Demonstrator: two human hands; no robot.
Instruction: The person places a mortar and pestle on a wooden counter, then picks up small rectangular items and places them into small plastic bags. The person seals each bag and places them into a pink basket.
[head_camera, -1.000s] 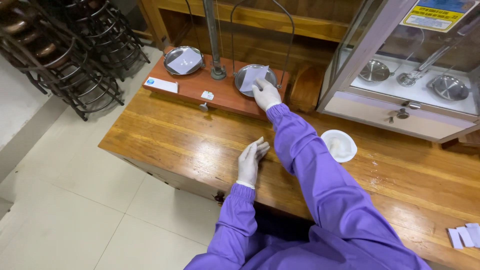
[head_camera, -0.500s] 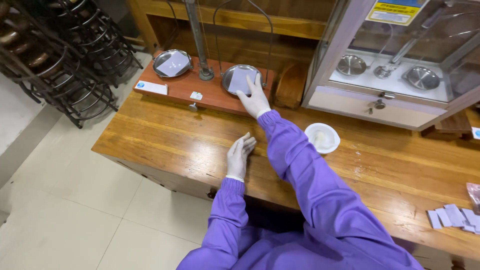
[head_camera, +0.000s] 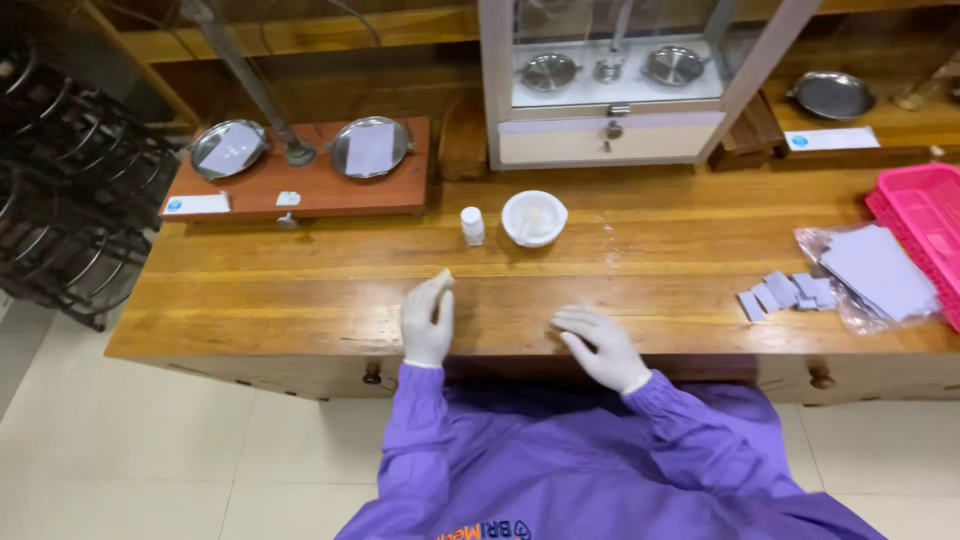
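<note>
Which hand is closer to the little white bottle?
Left. The left hand lies just below the white bottle; the right hand rests farther away, down and to its right.

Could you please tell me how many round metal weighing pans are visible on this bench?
5: two pans on the red wooden balance base at left, two inside the glass balance case, and one at the far right. Others may be hidden.

The worktop (head_camera: 300, 290) is varnished wood with a soft gloss. Both hands, left hand (head_camera: 428, 322) and right hand (head_camera: 600, 345), wear thin, smooth white gloves. The balance pans (head_camera: 370, 147) are shiny metal, the small bowl (head_camera: 533, 217) is matt white, and the basket (head_camera: 925, 215) is pink plastic.
</note>
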